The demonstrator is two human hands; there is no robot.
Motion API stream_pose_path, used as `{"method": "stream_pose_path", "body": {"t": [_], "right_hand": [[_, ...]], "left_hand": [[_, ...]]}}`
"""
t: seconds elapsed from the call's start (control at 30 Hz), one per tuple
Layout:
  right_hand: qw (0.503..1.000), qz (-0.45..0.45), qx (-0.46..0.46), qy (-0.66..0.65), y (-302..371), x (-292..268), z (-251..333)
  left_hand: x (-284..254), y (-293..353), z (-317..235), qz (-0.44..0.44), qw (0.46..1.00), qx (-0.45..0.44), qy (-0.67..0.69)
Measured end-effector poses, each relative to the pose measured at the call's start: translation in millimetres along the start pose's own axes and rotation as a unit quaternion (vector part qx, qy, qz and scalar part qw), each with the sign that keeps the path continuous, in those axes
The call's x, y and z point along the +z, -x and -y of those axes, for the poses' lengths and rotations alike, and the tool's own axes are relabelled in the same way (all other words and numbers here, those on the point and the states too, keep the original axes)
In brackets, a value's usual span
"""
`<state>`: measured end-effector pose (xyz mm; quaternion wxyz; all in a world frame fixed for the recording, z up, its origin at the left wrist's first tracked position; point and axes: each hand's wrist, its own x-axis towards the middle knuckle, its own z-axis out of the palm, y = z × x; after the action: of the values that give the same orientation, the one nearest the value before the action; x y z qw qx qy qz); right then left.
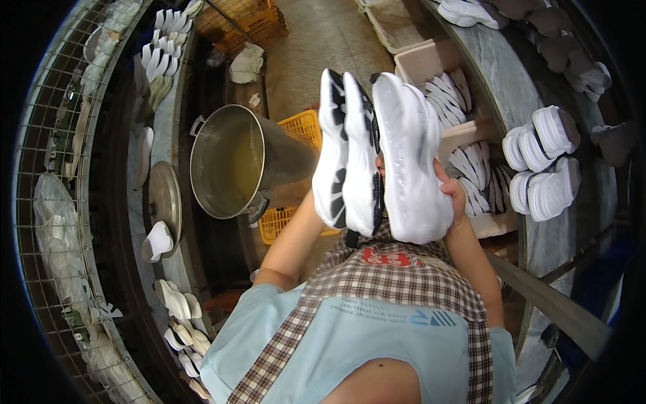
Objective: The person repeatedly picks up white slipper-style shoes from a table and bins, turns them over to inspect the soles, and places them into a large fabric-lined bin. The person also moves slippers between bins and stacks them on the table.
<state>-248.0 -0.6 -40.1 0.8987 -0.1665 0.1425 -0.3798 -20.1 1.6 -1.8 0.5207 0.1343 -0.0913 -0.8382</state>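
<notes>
In front of my chest I hold a bunch of shoe soles upright. On its left are white soles with black patches (361, 155); on its right are thick white soles (412, 161) pressed together. My right hand (455, 192) grips the right side of the bunch, its thumb and fingers bent around the edge. Behind the black-and-white soles, my left hand (380, 165) is mostly hidden. Only a bit of finger shows in the gap between the two groups, and the left forearm runs up behind them.
A large metal pot (229, 161) with yellowish liquid stands left, near a yellow crate (301, 128). A round metal lid (165, 205) and loose soles lie on the left shelf. Boxes of soles (447, 101) line the right, beside a grey bench (498, 67) with stacked white soles (544, 138).
</notes>
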Motion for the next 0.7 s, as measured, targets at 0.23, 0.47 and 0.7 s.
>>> {"method": "stream_pose_path", "body": {"t": [0.23, 0.47, 0.7], "right_hand": [[0.984, 0.090, 0.018, -0.153, 11.2, -7.0, 0.3], [0.991, 0.120, -0.027, -0.058, 6.0, -3.1, 12.3], [0.998, 0.028, -0.043, 0.033, -8.9, -23.7, -7.8]], "left_hand": [[-10.0, 29.9, 18.8, 0.174, 0.974, 0.056, 0.130], [15.3, 34.8, 5.2, 0.139, 0.982, -0.006, 0.125], [19.2, 7.0, -5.5, -0.033, 0.998, -0.018, -0.041]]}}
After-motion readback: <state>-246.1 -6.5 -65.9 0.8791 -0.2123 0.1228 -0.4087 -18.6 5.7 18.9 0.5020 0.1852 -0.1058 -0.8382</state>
